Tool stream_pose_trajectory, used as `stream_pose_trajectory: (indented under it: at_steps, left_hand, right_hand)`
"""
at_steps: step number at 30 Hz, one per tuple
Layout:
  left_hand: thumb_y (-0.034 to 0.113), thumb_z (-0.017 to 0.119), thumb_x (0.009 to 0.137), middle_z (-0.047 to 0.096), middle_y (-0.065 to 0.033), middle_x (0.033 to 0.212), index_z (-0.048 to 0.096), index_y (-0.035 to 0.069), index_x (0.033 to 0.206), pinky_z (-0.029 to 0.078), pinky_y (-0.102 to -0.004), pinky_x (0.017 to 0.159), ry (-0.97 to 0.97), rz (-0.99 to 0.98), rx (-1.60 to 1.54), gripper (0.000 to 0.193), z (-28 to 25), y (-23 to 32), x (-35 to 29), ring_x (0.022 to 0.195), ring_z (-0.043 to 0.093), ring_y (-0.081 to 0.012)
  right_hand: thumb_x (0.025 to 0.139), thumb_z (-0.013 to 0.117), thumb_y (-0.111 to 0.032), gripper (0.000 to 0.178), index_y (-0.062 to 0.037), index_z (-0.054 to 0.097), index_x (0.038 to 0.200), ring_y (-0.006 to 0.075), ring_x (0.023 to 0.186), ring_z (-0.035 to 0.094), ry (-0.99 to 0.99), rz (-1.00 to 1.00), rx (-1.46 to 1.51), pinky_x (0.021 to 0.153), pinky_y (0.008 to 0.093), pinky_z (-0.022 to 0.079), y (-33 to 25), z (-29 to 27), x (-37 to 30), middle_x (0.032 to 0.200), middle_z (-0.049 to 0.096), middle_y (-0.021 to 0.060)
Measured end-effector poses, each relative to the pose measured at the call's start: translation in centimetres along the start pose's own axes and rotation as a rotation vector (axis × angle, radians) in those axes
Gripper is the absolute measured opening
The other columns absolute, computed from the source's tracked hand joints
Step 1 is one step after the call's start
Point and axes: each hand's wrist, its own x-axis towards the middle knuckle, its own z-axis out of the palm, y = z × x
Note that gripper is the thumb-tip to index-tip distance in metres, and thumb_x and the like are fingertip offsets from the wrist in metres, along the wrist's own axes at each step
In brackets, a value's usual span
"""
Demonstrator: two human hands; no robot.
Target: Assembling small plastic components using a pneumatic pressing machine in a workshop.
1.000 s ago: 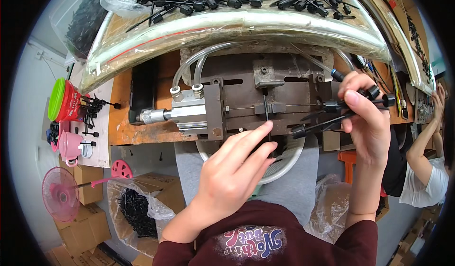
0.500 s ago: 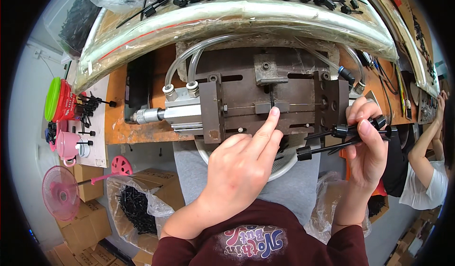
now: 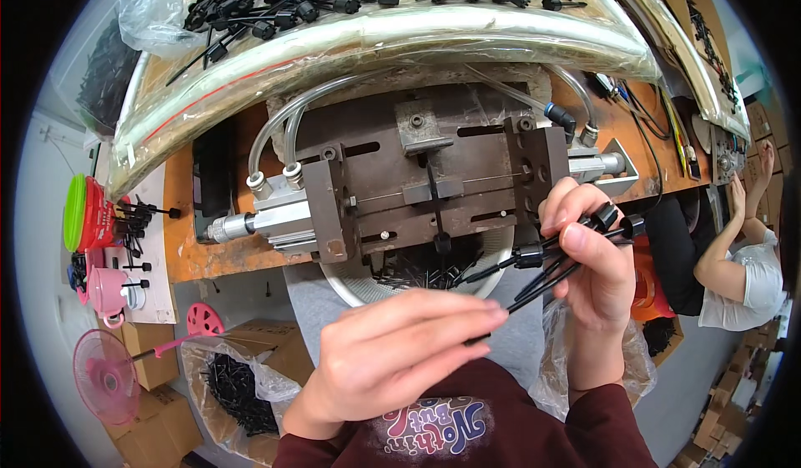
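Observation:
A bunch of thin black plastic rods with ribbed knob ends (image 3: 534, 257) is gripped in my right hand (image 3: 596, 259), in front of the machine's right side. The fingers of my left hand (image 3: 400, 347) are pressed together at the lower end of one of these rods; a black tip shows beneath them. Ahead of the hands, another black rod (image 3: 436, 209) lies across the small metal block (image 3: 417, 193) in the middle of the brown metal fixture (image 3: 375, 168). Its knob points toward me, over the white basket (image 3: 340, 280), which holds several black rods.
Pneumatic cylinders (image 3: 288, 218) with clear hoses flank the fixture. Behind it, a plastic-wrapped padded edge (image 3: 392, 38) borders a surface heaped with black rods (image 3: 275, 5). A pink fan (image 3: 107, 358) and a bag of black parts (image 3: 242, 393) stand at left. Another person (image 3: 743, 268) works at right.
My left hand has left the fixture's middle and come back to the rods in my right hand. The rod in the fixture now shows fully. The view has shifted slightly.

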Motion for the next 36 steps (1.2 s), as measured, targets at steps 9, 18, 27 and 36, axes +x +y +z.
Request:
stream_pose_trajectory:
  at_steps: [9, 18, 27, 36]
  left_hand:
    - [0.009, 0.088, 0.060, 0.066, -0.0068, 0.086, 0.073, 0.005, 0.089, 0.054, -0.0272, 0.064, 0.173, 0.000, 0.283, 0.032, 0.2, -0.7, -1.2, 0.078, 0.065, -0.0179]
    - [0.009, 0.079, 0.068, 0.068, -0.0114, 0.116, 0.070, 0.004, 0.091, 0.049, -0.0265, 0.059, 0.128, 0.081, 0.832, 0.025, 2.0, -4.2, -0.3, 0.067, 0.066, -0.0186]
    - [0.011, 0.079, 0.069, 0.068, -0.0091, 0.115, 0.070, 0.005, 0.092, 0.046, -0.0256, 0.056, 0.100, 0.056, 0.848, 0.025, 1.7, -4.0, 0.5, 0.060, 0.061, -0.0164]
    - [0.014, 0.088, 0.063, 0.070, -0.0087, 0.097, 0.070, 0.003, 0.095, 0.048, -0.0231, 0.056, 0.181, -0.068, 0.159, 0.038, 1.6, -1.4, 0.2, 0.062, 0.059, -0.0100]
  right_hand:
    - [0.088, 0.061, -0.006, 0.011, 0.0033, 0.059, 0.093, 0.0099, 0.064, 0.056, 0.213, -0.219, -0.115, 0.049, 0.0221, 0.052, -0.4, -1.3, -0.1, 0.092, 0.058, 0.0124]
    - [0.089, 0.061, -0.010, 0.016, 0.0051, 0.061, 0.096, 0.0084, 0.066, 0.052, 0.164, -0.256, -0.265, 0.047, 0.0219, 0.048, 0.3, -0.2, -0.9, 0.096, 0.052, 0.0095]
    - [0.078, 0.071, -0.008, 0.030, 0.0061, 0.063, 0.102, 0.0123, 0.073, 0.054, 0.220, -0.280, -0.323, 0.048, 0.0213, 0.047, 0.4, -0.7, -2.0, 0.096, 0.052, 0.0110]
    - [0.060, 0.087, -0.004, 0.041, -0.0085, 0.071, 0.097, 0.0200, 0.082, 0.062, 0.084, -0.873, -1.274, 0.069, 0.0296, 0.050, 2.0, 0.2, -3.3, 0.099, 0.064, 0.0061]
